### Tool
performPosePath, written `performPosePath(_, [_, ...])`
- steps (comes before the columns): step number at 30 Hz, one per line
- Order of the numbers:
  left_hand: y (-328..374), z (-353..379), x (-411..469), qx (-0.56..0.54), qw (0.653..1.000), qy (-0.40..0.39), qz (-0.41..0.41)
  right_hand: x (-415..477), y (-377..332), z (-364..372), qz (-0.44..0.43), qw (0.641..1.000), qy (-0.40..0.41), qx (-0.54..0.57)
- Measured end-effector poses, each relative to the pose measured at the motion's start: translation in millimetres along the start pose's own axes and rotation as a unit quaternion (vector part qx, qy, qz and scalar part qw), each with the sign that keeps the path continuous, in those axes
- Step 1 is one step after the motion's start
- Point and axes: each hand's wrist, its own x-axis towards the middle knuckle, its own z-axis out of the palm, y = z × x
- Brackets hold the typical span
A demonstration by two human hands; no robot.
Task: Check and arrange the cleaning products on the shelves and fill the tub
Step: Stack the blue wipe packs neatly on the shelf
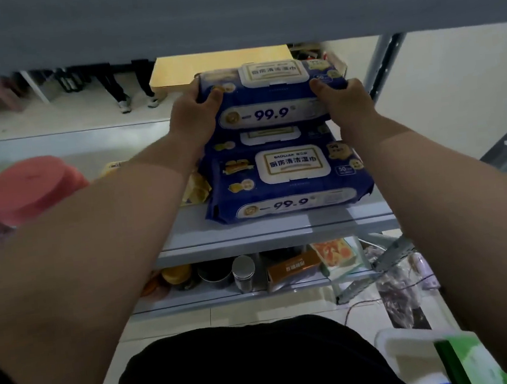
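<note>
A blue pack of kitchen wet wipes [270,96] marked 99.9 is at the back of the grey shelf [251,239]. My left hand [193,110] grips its left end and my right hand [345,97] grips its right end, thumbs on top. It sits over a second blue pack [268,137], mostly hidden. A third blue wipes pack [288,182] lies flat on the shelf in front of them. A white tub [399,345] shows at the bottom right, holding a green and white pack [470,360].
A pink round-lidded container [32,187] stands at the left of the shelf. A yellow packet [197,188] lies beside the front pack. The lower shelf holds jars [243,271] and an orange box [294,268]. The upper shelf's underside [227,13] hangs overhead. A person's legs [128,86] stand beyond.
</note>
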Motion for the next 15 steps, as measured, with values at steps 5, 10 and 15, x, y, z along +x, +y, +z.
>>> performPosePath(5, [-6,6,28,0.048,0.999,-0.014,0.012,30,1,16,-0.017,1.0,0.01,-0.022])
performPosePath(10, [-14,2,40,0.065,0.996,-0.054,-0.022,84,19,26,-0.035,0.998,-0.015,-0.049])
performPosePath(15, [-17,0,46,0.114,0.991,-0.063,-0.036,79,7,29,-0.016,0.997,-0.037,-0.069])
